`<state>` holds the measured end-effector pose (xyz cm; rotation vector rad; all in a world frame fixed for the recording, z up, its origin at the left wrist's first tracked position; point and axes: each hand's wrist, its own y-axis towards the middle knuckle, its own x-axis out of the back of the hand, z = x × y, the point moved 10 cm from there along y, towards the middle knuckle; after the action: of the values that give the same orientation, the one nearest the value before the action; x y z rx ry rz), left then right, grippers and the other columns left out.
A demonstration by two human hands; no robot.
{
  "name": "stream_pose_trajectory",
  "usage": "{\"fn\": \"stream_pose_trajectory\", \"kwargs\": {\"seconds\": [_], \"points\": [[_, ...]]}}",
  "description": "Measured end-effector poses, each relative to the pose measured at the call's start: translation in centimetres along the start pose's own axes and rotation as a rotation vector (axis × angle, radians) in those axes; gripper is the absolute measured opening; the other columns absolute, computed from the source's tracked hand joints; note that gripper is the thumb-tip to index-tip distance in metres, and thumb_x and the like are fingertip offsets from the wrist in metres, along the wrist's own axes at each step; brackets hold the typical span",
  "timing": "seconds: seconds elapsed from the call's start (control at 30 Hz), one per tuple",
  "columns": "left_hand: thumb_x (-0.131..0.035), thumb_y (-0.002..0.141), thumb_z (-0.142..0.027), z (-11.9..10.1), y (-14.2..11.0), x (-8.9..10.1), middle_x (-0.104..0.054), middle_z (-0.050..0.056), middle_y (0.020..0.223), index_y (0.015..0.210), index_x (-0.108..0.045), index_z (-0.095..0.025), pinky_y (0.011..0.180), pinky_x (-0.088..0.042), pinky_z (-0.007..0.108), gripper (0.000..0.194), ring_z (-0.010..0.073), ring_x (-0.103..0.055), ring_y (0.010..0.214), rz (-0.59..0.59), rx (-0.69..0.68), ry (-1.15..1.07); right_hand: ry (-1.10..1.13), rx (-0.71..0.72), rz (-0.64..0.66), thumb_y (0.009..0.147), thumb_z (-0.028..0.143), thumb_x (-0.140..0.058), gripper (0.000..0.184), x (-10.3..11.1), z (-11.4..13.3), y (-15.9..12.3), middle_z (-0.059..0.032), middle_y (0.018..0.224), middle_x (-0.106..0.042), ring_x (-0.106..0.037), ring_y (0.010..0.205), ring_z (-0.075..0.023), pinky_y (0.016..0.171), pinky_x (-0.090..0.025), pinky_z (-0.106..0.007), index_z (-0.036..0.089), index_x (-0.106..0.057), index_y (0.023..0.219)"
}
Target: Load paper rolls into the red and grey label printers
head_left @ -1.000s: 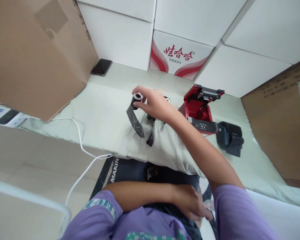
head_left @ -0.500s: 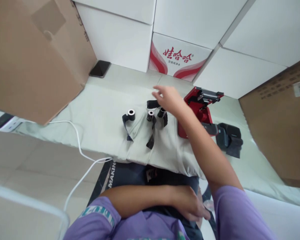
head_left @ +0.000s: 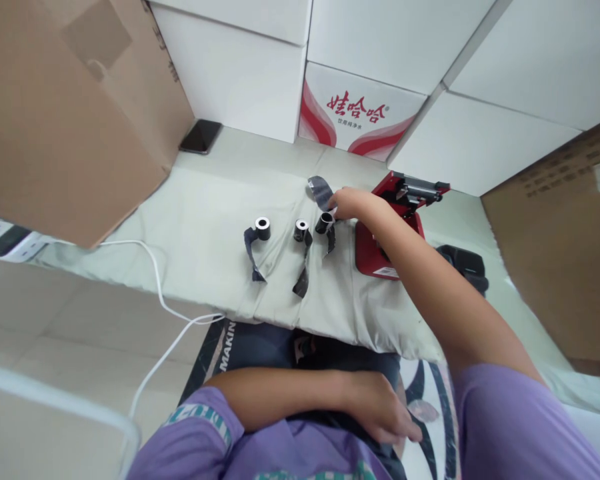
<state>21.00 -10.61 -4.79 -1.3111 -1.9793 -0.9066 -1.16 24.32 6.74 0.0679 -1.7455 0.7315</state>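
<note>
My right hand [head_left: 347, 202] reaches out over the cloth-covered table [head_left: 205, 220] and pinches the loose end of a black ribbon strip [head_left: 320, 191], lifted above the table. Just below it sits a small ribbon roll [head_left: 324, 223]. Two more small rolls with trailing black strips lie to the left, one in the middle [head_left: 301, 231] and one further left [head_left: 262, 229]. A red label printer [head_left: 395, 220] with its lid open stands right of my hand. My left hand [head_left: 383, 413] rests in my lap, fingers loosely curled, holding nothing I can see.
A black device [head_left: 465, 263] lies right of the printer, partly behind my arm. White cartons [head_left: 365, 107] stack along the back, brown cardboard boxes at left [head_left: 65, 113] and right [head_left: 570, 233]. A phone [head_left: 201, 136] lies at the back left. A white cable [head_left: 155, 280] hangs off the table's front edge.
My right hand set the left roll down on the cloth, swung right past the other rolls, and now pinches a ribbon strip near the red printer. My left hand stayed in my lap.
</note>
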Motion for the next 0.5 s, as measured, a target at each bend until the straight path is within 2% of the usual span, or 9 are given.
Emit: {"fn": "stream_pose_trajectory", "kwargs": {"seconds": [0.1,0.13,0.27,0.33,0.4,0.5], "points": [[-0.066,0.094,-0.038,-1.1,-0.1,-0.6,-0.078,-0.005,0.096,0.099,-0.065,-0.026,0.046,-0.034,0.028,0.012,0.0153,-0.074,0.080,0.020,-0.147,0.024,-0.044,0.068,-0.004,0.090,0.018,-0.070,0.043,-0.6,0.0,0.7,-0.0190,0.147,-0.056,-0.072,0.104,-0.0283,0.089,-0.052,-0.037,0.023,-0.074,0.133],[-0.065,0.095,-0.037,-1.0,-0.2,-0.5,-0.078,-0.004,0.096,0.098,-0.065,-0.026,0.046,-0.034,0.029,0.011,0.0157,-0.074,0.079,0.012,-0.147,0.035,-0.048,0.089,-0.024,0.090,0.019,-0.069,0.041,-0.7,0.0,0.8,-0.0190,0.146,-0.056,-0.072,0.102,-0.0272,0.088,-0.052,-0.036,0.022,-0.074,0.131],[-0.061,0.097,-0.035,-1.1,-0.3,-0.1,-0.079,-0.004,0.101,0.101,-0.065,-0.025,0.047,-0.036,0.030,0.011,0.0153,-0.075,0.082,0.009,-0.155,0.057,0.011,0.185,-0.150,0.089,0.021,-0.069,0.029,0.6,-0.1,0.3,-0.0171,0.125,-0.067,-0.068,0.104,-0.0286,0.087,-0.050,-0.036,0.016,-0.075,0.117],[-0.057,0.098,-0.034,-1.1,-0.4,-0.1,-0.079,-0.003,0.105,0.104,-0.066,-0.025,0.049,-0.037,0.030,0.014,0.0157,-0.075,0.085,0.034,-0.156,0.062,0.168,0.219,-0.278,0.089,0.022,-0.067,0.025,2.5,-0.7,-1.2,-0.0145,0.112,-0.071,-0.066,0.103,-0.0284,0.089,-0.050,-0.037,0.016,-0.073,0.113],[-0.057,0.099,-0.035,-1.0,-0.5,-0.2,-0.080,-0.002,0.106,0.105,-0.066,-0.025,0.050,-0.039,0.031,0.015,0.0163,-0.075,0.088,0.065,-0.152,0.056,0.423,0.277,-0.398,0.091,0.025,-0.065,0.023,4.3,-1.7,-3.5,-0.0103,0.104,-0.072,-0.065,0.098,-0.0261,0.088,-0.051,-0.038,0.018,-0.071,0.112],[-0.059,0.098,-0.037,-1.0,-0.6,-0.4,-0.079,-0.004,0.106,0.104,-0.066,-0.027,0.052,-0.040,0.030,0.014,0.0164,-0.075,0.089,0.085,-0.154,0.031,0.874,0.389,-0.440,0.090,0.032,-0.066,0.027,4.9,-3.2,-7.1,-0.0040,0.095,-0.069,-0.065,0.089,-0.0223,0.083,-0.055,-0.037,0.024,-0.068,0.116]]}}
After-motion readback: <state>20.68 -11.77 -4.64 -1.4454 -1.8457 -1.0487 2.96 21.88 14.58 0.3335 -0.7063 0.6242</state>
